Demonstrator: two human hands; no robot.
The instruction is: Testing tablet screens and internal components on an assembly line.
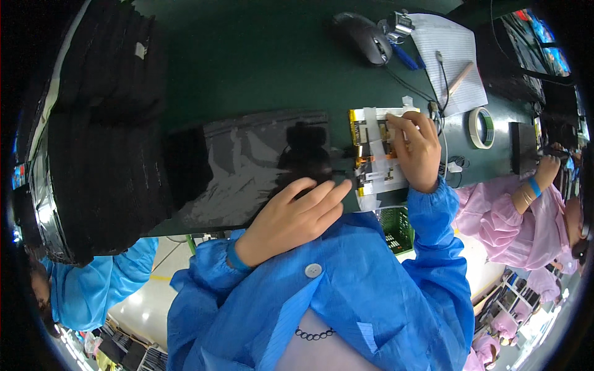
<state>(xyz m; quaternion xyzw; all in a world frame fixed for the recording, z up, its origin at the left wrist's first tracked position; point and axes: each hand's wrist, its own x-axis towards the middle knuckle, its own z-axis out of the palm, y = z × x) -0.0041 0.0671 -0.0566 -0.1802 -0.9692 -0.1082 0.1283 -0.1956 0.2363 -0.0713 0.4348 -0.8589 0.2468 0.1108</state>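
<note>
A glossy dark sheet or pouch point(244, 167) lies flat on the green table, reflecting light. Over its near right corner hovers or rests my left hand point(297, 216), palm down, its fingers apart with nothing in them. Just right of the sheet is a white fixture plate point(394, 180) carrying yellow-edged circuit strips, with translucent tape point(376, 143) running across them. My right hand point(417, 151) reaches onto that plate's right half, fingers bent, the thumb and index tips apart and touching down on it. Part of the plate is hidden beneath this hand.
A tall stack of black sheets point(105, 136) fills the table's left side. Beyond the plate are a black mouse point(364, 38), lined paper point(448, 59), a pen point(461, 78), cables and a tape roll point(481, 128). A co-worker in pink point(513, 216) sits at right, another in blue point(102, 287) at left.
</note>
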